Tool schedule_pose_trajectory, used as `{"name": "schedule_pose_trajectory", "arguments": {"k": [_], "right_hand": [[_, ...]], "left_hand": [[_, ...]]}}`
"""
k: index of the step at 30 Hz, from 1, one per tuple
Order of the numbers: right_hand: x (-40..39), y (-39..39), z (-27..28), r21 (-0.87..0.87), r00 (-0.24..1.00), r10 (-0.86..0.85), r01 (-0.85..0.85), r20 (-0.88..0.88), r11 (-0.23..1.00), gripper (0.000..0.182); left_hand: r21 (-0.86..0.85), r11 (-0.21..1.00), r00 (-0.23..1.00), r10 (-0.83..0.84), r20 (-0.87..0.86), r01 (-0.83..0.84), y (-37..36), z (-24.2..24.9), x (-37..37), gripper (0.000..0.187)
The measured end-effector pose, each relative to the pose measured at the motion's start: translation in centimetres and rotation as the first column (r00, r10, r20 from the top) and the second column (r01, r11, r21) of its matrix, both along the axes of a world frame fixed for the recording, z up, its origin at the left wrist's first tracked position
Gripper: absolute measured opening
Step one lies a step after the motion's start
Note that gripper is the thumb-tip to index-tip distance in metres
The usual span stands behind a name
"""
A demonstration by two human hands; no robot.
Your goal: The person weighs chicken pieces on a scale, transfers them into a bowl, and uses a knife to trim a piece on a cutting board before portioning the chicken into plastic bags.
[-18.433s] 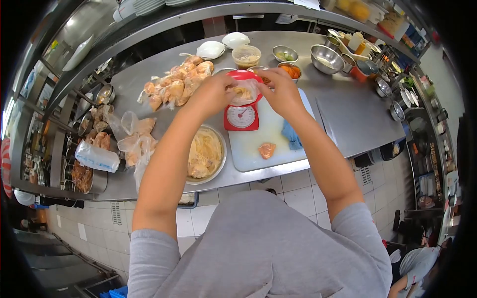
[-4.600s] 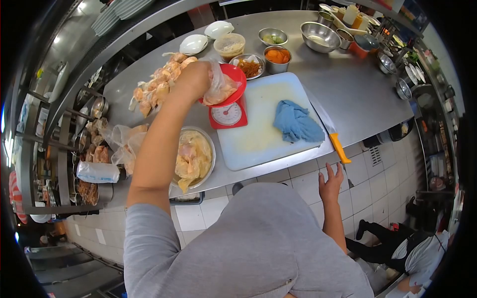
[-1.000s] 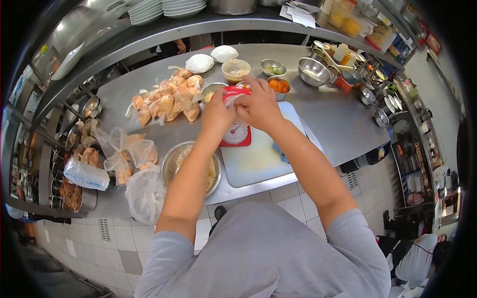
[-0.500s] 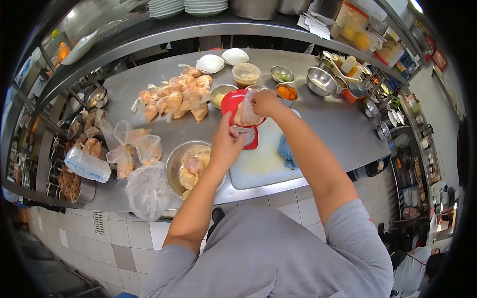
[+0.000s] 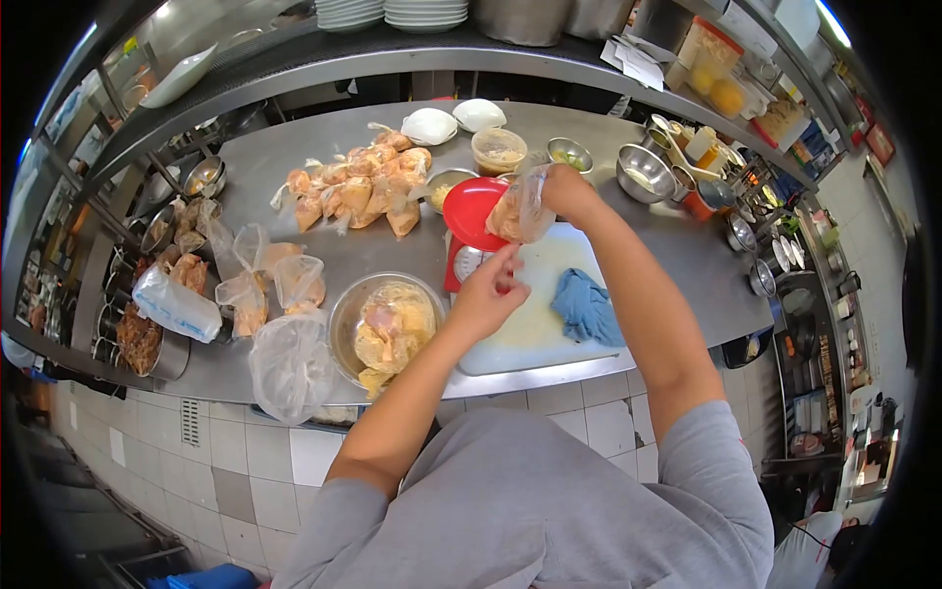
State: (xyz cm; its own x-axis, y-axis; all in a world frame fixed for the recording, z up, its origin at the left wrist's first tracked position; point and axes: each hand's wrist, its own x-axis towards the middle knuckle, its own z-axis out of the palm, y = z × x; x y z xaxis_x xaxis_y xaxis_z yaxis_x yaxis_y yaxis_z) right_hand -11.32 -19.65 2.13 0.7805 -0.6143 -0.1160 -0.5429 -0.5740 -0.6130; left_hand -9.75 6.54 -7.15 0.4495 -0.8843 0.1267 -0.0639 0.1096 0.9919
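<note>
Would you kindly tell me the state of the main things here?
Held bag: filled; whether tied, unclear
Right hand: gripping that bag's top
Left hand: loosely curled
Red pan: visible part bare
Steel bowl: upright, meat inside
Blue cloth: crumpled on the cutting board
Piled bags: filled, heaped together

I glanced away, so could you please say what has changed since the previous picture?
The right hand has drawn the bag rightward, to the edge of the red pan; the left hand has shifted right, past the scale dial. The bagged pile and blue cloth stayed put.
</note>
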Motion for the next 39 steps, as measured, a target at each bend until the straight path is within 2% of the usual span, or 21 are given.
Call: {"name": "schedule_pose_trajectory", "arguments": {"k": [1,2,3,5,6,8,10,12,13,15,16,17,18,22,24,25,27,30,33,37,39], "right_hand": [[-0.5,0.5,0.7,-0.001,1.000,0.000,0.000,0.003,1.000,0.029],[-1.2,1.5,1.7,0.315,0.990,-0.053,0.010,0.128,0.949,0.029],[-1.7,2.4,2.7,0.597,0.963,-0.141,-0.024,0.228,0.802,0.029],[-1.9,2.7,3.0,0.662,0.949,-0.129,-0.100,0.288,0.743,0.031],[-1.9,2.9,3.1,0.719,0.931,-0.122,-0.178,0.344,0.671,0.033],[-2.0,3.9,4.0,0.717,0.916,-0.113,-0.220,0.385,0.661,0.032],[-1.6,4.4,3.9,0.715,0.898,-0.106,-0.263,0.426,0.648,0.032],[-0.8,4.2,3.0,0.518,0.919,-0.086,-0.137,0.384,0.845,0.030],[-0.4,3.6,2.0,0.518,0.919,-0.085,-0.140,0.386,0.844,0.030],[0.6,2.3,-0.7,0.059,0.994,0.017,-0.023,0.107,0.998,0.027],[0.4,2.4,-1.8,0.059,0.994,0.026,-0.032,0.104,0.998,0.027],[-0.1,3.0,-2.9,-0.309,0.974,0.054,0.017,0.220,0.951,0.030],[-0.5,3.3,-3.8,-0.623,0.939,0.124,0.110,0.320,0.774,0.033],[-1.2,3.9,-4.2,-0.643,0.863,0.192,0.182,0.467,0.744,0.030],[-2.0,4.4,-4.6,-0.731,0.901,0.315,0.004,0.298,0.682,0.024],[-2.4,5.0,-4.2,-0.735,0.901,0.321,-0.002,0.293,0.678,0.024],[-2.8,6.7,-3.0,-0.729,0.931,0.365,-0.253,-0.004,0.636,0.025],[-1.8,6.8,-4.1,-0.690,0.916,0.398,-0.326,-0.060,0.646,0.023],[-1.3,8.5,-3.0,-0.625,0.938,0.310,-0.336,-0.154,0.705,0.022],[-0.2,8.4,-3.7,-0.720,0.945,0.314,-0.284,-0.097,0.633,0.020],[0.2,8.9,-2.8,-0.740,0.932,0.284,-0.352,-0.224,0.573,0.025]], "left_hand": [[-0.004,0.999,0.999,0.033,0.012,-0.033,-0.8,1.4,-0.2,0.087],[-0.009,0.998,0.998,0.066,0.024,-0.066,-1.6,2.4,-0.1,0.093],[-0.011,0.998,0.998,0.064,0.027,-0.063,-2.5,2.5,0.4,0.093],[-0.208,0.956,0.958,0.240,0.158,-0.205,-4.2,2.8,1.2,0.103],[-0.209,0.956,0.958,0.239,0.159,-0.204,-4.6,2.7,1.5,0.103],[-0.206,0.892,0.847,0.447,0.286,-0.402,-4.6,3.2,1.9,0.102],[-0.222,0.853,0.772,0.522,0.362,-0.473,-5.0,3.0,3.0,0.099],[-0.230,0.792,0.670,0.604,0.432,-0.566,-5.1,2.5,4.1,0.092],[-0.230,0.791,0.668,0.605,0.434,-0.567,-4.9,2.2,4.3,0.092],[-0.190,0.761,0.661,0.637,0.397,-0.620,-4.5,2.0,4.7,0.081],[-0.189,0.755,0.656,0.643,0.394,-0.627,-4.0,2.6,4.5,0.081],[-0.123,0.782,0.699,0.606,0.381,-0.611,-3.3,3.5,4.0,0.071],[-0.057,0.805,0.739,0.567,0.364,-0.590,-2.7,4.1,3.7,0.061],[0.053,0.871,0.824,0.440,0.356,-0.488,-2.7,3.4,3.5,0.048],[0.160,0.911,0.873,0.295,0.388,-0.379,-3.0,2.6,2.9,0.043],[0.157,0.910,0.873,0.302,0.383,-0.384,-3.0,2.3,2.4,0.043],[0.088,0.902,0.873,0.378,0.309,-0.422,-3.1,1.8,1.4,0.037],[0.026,0.811,0.795,0.565,0.219,-0.584,-2.9,3.5,1.1,0.029],[-0.044,0.804,0.732,0.562,0.384,-0.593,-4.3,1.0,3.8,0.025],[0.001,0.829,0.765,0.515,0.387,-0.559,-3.9,1.2,4.5,0.022],[-0.091,0.809,0.778,0.585,0.229,-0.581,-3.4,1.0,3.8,0.019]]}}
